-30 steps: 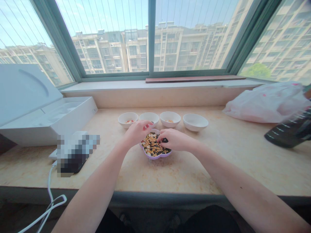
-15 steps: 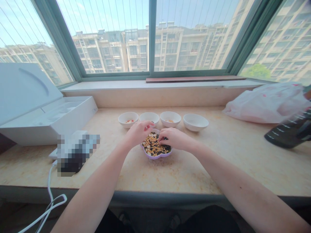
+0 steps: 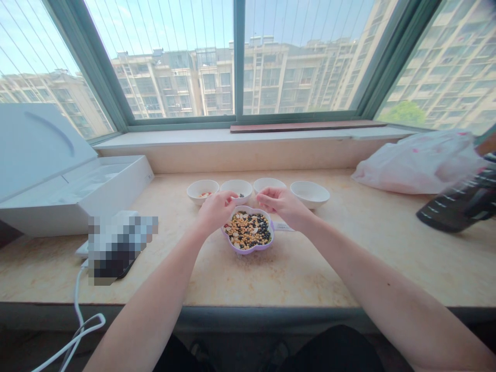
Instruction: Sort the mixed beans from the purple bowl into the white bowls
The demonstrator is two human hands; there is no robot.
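A purple flower-shaped dish stands on the counter, filled with mixed black, yellow and pale beans. My left hand hovers over its back left rim, fingers drawn together; what they hold, if anything, is too small to name. Behind the dish, my right hand is raised in a pinch just in front of a white bowl, and its fingertips hide any contents. Another white bowl by my left fingertips contains a few dark beans. In the leftmost white bowl lie red and pale pieces.
A fourth white bowl ends the row on the right. An open white box, a blurred-out device and a white cable are at left. A plastic bag and a dark bottle lie at right.
My right hand has lifted out of the beans and moved back and right toward the third bowl. The left hand has shifted slightly left. A pale label-like strip now shows beside the dish.
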